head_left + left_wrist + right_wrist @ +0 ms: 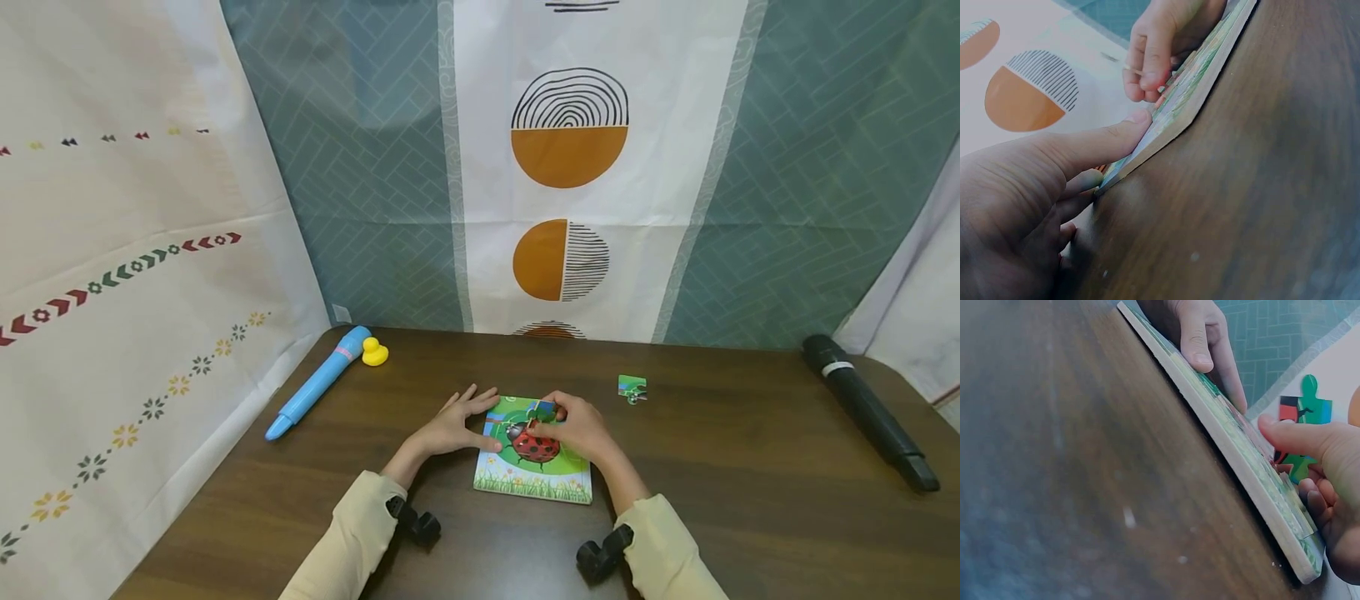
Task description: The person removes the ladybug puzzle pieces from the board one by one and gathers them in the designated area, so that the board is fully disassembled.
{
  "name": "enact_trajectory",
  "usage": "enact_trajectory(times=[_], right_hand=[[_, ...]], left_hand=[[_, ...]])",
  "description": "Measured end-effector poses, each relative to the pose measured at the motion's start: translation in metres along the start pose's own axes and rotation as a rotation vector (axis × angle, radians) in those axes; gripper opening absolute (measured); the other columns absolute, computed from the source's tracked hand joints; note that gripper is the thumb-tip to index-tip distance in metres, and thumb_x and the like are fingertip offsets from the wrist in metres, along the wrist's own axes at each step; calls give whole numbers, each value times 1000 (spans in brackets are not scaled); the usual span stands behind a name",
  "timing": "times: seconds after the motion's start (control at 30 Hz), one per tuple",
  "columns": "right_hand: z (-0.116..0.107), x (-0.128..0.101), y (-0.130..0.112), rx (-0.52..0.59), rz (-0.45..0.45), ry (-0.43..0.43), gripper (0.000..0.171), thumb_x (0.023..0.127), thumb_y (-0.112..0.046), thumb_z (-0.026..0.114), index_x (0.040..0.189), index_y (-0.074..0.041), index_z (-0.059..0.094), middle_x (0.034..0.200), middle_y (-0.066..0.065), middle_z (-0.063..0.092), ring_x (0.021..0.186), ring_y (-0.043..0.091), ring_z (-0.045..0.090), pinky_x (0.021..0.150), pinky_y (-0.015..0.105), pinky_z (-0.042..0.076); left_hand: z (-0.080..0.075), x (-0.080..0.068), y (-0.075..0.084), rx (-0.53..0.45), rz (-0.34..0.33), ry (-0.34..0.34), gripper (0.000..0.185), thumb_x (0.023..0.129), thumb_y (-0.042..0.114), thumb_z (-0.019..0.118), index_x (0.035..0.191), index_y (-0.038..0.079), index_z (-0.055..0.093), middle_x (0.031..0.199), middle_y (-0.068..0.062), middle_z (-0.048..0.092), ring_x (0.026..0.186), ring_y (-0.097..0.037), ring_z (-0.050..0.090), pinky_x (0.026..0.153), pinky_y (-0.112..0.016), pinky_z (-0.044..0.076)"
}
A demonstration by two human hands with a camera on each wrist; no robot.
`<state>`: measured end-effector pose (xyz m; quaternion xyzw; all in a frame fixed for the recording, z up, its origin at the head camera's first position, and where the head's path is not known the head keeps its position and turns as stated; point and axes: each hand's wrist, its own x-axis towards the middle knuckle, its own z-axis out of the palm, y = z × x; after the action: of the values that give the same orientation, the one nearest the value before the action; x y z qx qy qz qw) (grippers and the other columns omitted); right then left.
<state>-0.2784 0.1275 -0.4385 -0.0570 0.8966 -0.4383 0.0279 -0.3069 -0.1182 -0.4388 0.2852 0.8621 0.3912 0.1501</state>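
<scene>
A ladybug jigsaw puzzle (pixel 534 475) in a flat, pale-edged board lies on the table in the head view. My left hand (pixel 455 423) rests at its left side, thumb on the picture and the other fingers stretched towards the upper left corner. Over the board's upper right part, my right hand (pixel 577 429) pinches a puzzle piece (pixel 1310 409) between thumb and fingers. The right wrist view shows this piece tilted up from the board, green with red, black and blue parts. A second puzzle piece (pixel 632 388), mostly green, lies apart on the table, right of the board.
A blue microphone-shaped object (pixel 318 385) lies at the table's left, a yellow toy duck (pixel 374 352) beside its upper end. Along the right edge is a black microphone (pixel 870 412). Patterned cloth (pixel 375 167) hangs behind the brown table (pixel 750 517).
</scene>
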Motion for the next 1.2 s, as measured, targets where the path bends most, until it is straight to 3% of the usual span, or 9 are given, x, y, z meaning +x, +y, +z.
enact_trajectory(times=[0.33, 0.47, 0.8, 1.2], right_hand=[[1, -2, 0, 83, 2, 4, 30, 84, -29, 77, 100, -9, 64, 71, 2, 48, 64, 16, 43, 56, 26, 34], [2, -2, 2, 128, 1, 19, 31, 85, -28, 76, 105, -7, 64, 68, 1, 47, 61, 15, 42, 53, 25, 34], [4, 3, 7, 162, -20, 33, 34, 87, -28, 74, 110, -5, 64, 88, 8, 67, 69, 12, 55, 61, 26, 45], [-2, 4, 10, 245, -35, 38, 30, 101, -28, 54, 111, -1, 57, 88, 10, 56, 73, 15, 47, 65, 27, 39]], left_hand=[[3, -1, -2, 5, -5, -1, 85, 81, 39, 78, 150, 9, 39, 162, -7, 27, 154, -37, 1, 121, -61, -3], [3, -2, 0, 1, -3, -3, 85, 81, 39, 79, 150, 9, 39, 162, -8, 27, 153, -37, 0, 121, -61, -4], [2, -1, -2, 4, -2, 0, 85, 81, 38, 79, 150, 9, 39, 162, -7, 26, 154, -37, 0, 122, -60, -4], [2, -1, 1, -8, 4, 8, 85, 81, 36, 79, 150, 8, 39, 162, -7, 26, 154, -36, -1, 121, -60, -5]])
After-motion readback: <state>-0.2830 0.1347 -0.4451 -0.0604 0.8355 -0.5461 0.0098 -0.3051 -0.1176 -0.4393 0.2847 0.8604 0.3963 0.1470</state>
